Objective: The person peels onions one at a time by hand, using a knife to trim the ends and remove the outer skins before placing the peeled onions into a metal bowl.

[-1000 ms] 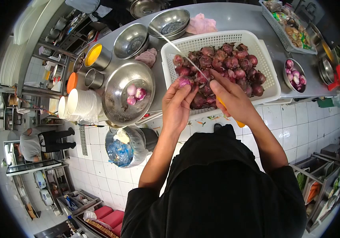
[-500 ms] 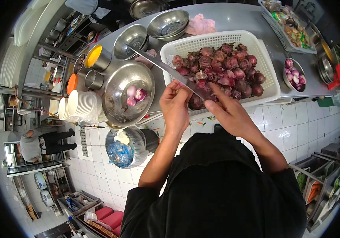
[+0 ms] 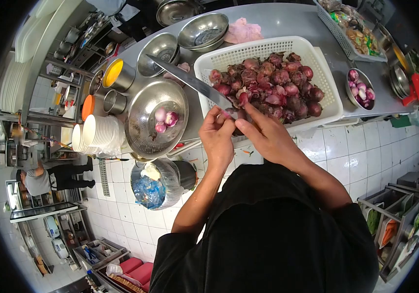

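Observation:
My right hand is closed on a large knife, its long blade pointing up and left past my left hand. In the pinched fingers of my left hand is a red onion, mostly hidden, with only a pink bit showing. Both hands meet at the near edge of a white plastic basket, heaped with unpeeled red onions and loose skins. To the left, a steel colander holds a few peeled onions.
Steel bowls and a pink cloth lie behind. A bowl of peeled onions stands right, near a crate of packets. Stacked white cups are at left. Below is a lined bin. A person works farther left.
My right hand has moved left, closer against my left hand. The knife blade has shifted slightly left with it. The view has moved a little.

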`<state>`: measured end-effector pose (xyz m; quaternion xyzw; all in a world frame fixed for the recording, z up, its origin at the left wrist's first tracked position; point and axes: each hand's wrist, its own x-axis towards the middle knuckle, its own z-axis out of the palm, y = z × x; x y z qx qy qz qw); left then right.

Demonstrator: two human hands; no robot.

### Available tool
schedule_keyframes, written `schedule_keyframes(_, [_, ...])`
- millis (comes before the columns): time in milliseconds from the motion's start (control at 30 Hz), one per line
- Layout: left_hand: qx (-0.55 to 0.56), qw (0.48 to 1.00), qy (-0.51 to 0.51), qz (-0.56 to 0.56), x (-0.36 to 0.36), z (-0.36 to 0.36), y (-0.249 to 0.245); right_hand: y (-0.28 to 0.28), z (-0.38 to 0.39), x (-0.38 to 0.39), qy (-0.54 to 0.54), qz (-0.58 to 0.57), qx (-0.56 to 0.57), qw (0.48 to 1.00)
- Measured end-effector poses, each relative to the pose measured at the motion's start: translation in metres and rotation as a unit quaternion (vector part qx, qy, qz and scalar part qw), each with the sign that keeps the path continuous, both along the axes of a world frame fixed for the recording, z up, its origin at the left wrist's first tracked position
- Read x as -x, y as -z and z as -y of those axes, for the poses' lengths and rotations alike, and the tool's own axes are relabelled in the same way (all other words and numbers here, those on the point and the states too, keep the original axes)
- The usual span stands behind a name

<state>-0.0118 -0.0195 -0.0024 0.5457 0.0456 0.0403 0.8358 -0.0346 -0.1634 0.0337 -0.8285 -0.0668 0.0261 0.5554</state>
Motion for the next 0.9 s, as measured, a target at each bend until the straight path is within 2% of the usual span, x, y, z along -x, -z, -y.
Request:
schedule_keyframes(233, [0.005,1.000,0.021,0.021,0.000,-0.005,-0.002,-0.002,-0.007,-0.007,0.006,-0.025,-0.005,1.000])
schedule_keyframes(333, [0.010,0.999,0.020,0.024,0.001,-0.004,-0.003,0.010,-0.011,-0.008,0.029,0.011,-0.044,0.999])
schedule_keyframes(433, [0.049,0.997,0.035,0.039,0.001,-0.005,0.000,0.003,-0.008,-0.013,0.019,-0.040,-0.144,0.989])
schedule_keyframes(533, [0.089,0.993,0.077,0.020,-0.004,-0.014,0.002,-0.021,0.011,-0.015,-0.049,-0.218,-0.259,0.940])
schedule_keyframes(667, [0.112,0.990,0.088,-0.016,-0.006,-0.010,-0.021,-0.023,0.006,-0.011,-0.008,-0.182,-0.209,0.961])
schedule_keyframes(767, [0.005,0.992,0.077,-0.100,-0.011,-0.018,-0.024,-0.021,0.003,-0.011,-0.023,-0.158,-0.191,0.969])
schedule_keyframes(867, [-0.028,0.995,0.074,-0.066,-0.009,-0.023,-0.025,-0.025,0.007,-0.010,-0.025,-0.187,-0.219,0.957])
schedule_keyframes(900, [-0.005,0.996,0.074,-0.039,-0.007,-0.025,-0.023,-0.024,0.009,-0.012,-0.027,-0.193,-0.222,0.955])
